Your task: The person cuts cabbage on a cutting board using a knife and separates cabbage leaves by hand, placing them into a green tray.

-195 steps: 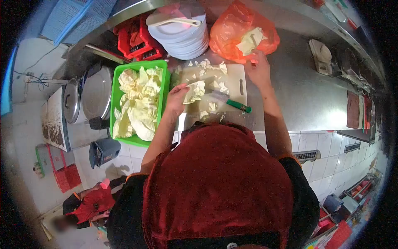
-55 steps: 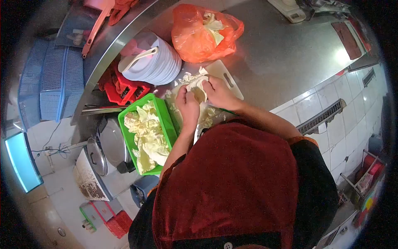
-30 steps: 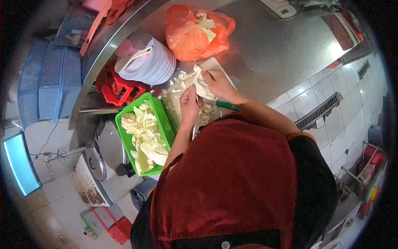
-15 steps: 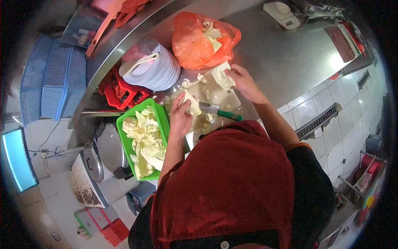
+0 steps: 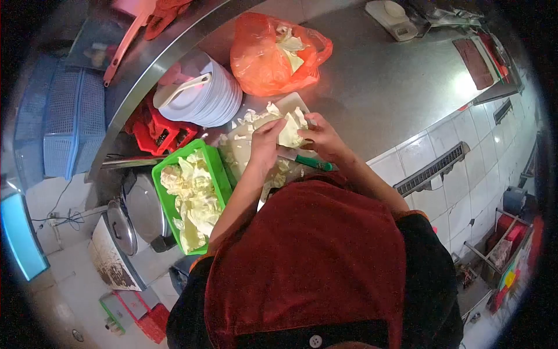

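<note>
My left hand (image 5: 267,141) and my right hand (image 5: 323,137) are close together over the white cutting board (image 5: 237,152). Between them is a pale cabbage leaf (image 5: 289,134), with the fingers of both hands closed on it. Under the hands lies a knife with a green handle (image 5: 314,162); part of its blade is hidden. Small cabbage scraps (image 5: 251,116) are scattered over the board. Left of my left forearm stands a green plastic basket (image 5: 217,173) filled with torn cabbage leaves (image 5: 196,195).
Beyond the board sits an orange plastic bag (image 5: 256,61) with cabbage leaves inside. A tall stack of white plates (image 5: 218,96), topped by a pale ladle (image 5: 185,88), stands beside a red crate (image 5: 154,136). A white scale (image 5: 390,22) rests at the far side of the steel counter (image 5: 383,87).
My right hand has come down and left, meeting my left hand, which has moved slightly right and up. The cabbage pieces they held apart are now together between them.
</note>
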Tool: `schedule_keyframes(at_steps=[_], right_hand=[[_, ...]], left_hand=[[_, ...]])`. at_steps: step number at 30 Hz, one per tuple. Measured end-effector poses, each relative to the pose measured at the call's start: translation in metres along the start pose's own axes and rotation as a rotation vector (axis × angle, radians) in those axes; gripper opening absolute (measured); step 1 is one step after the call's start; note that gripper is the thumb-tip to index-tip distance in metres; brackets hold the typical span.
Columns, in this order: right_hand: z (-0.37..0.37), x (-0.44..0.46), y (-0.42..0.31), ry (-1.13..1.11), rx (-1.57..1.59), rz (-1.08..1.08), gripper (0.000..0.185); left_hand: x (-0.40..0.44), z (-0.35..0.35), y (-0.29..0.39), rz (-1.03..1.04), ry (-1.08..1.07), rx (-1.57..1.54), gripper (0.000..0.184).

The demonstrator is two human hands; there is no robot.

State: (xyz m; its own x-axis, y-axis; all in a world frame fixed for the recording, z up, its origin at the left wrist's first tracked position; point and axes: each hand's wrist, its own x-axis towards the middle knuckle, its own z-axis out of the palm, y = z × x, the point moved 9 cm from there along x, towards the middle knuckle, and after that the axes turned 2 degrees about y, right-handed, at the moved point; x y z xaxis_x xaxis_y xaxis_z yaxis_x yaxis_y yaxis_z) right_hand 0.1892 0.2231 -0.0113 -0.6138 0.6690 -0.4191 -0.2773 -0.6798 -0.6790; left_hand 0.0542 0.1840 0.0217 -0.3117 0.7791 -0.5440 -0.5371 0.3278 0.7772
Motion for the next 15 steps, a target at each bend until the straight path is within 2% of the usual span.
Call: schedule_keyframes(at_steps=[2,6,8,10,11,13,14,15], right_hand=[[-0.005,0.002,-0.006,0.007,0.021,-0.023,0.052],[-0.021,0.009,-0.044,0.13,-0.066,-0.12,0.041],[-0.031,0.016,-0.07,0.19,-0.105,-0.134,0.039],[-0.039,0.036,-0.111,0.095,-0.072,-0.344,0.036],[-0.04,0.049,-0.127,0.09,-0.073,-0.355,0.036],[-0.047,0.057,-0.187,0.351,-0.209,-0.597,0.031],[-0.042,0.072,-0.2,0.34,-0.211,-0.6,0.031],[-0.04,0.077,-0.22,0.396,-0.255,-0.739,0.029]], left_hand=[[0.014,-0.016,-0.007,0.047,-0.026,0.034,0.025],[0.017,-0.046,0.0,0.059,-0.032,-0.036,0.023],[0.013,-0.068,0.001,-0.006,0.009,0.009,0.024],[0.002,-0.08,0.008,-0.03,0.02,0.036,0.026],[-0.002,-0.089,0.01,-0.015,0.013,0.03,0.025],[-0.011,-0.105,0.021,0.013,0.012,0.023,0.025],[-0.018,-0.112,0.027,0.028,0.011,0.0,0.025],[-0.026,-0.12,0.032,0.04,0.013,-0.023,0.025]])
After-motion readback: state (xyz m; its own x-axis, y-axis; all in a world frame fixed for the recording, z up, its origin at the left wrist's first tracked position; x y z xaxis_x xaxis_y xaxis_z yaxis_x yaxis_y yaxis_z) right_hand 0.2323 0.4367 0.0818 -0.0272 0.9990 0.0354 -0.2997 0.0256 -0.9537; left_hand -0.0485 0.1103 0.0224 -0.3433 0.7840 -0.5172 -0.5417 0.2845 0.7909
